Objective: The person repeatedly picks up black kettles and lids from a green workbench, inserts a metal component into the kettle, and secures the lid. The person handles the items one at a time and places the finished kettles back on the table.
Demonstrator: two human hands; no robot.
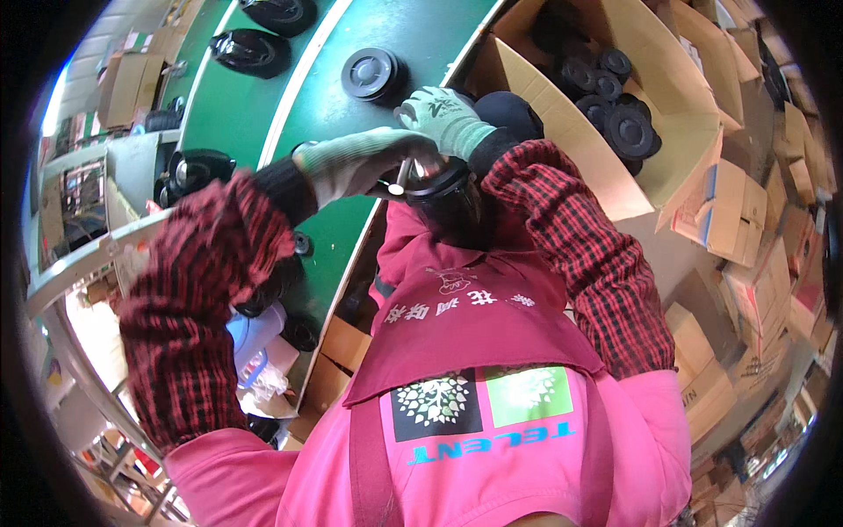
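Observation:
My left hand, in a pale knitted work glove, reaches across to a dark, rounded, jug-like vessel held close against my apron. Its fingers bend down over the vessel's shiny metal upper part. A short metal rod with a pale round end sticks out below that hand; what it belongs to is not clear. My right hand, gloved in pale green, sits just beyond the vessel with its fingers curled in. Whatever lies beneath those fingers is hidden. A dark round object shows next to the right wrist.
On the green bench rests a stack of black round lids. Black rounded appliance parts stand farther left. An open carton at the right holds several black round lids. More cardboard boxes crowd the right side.

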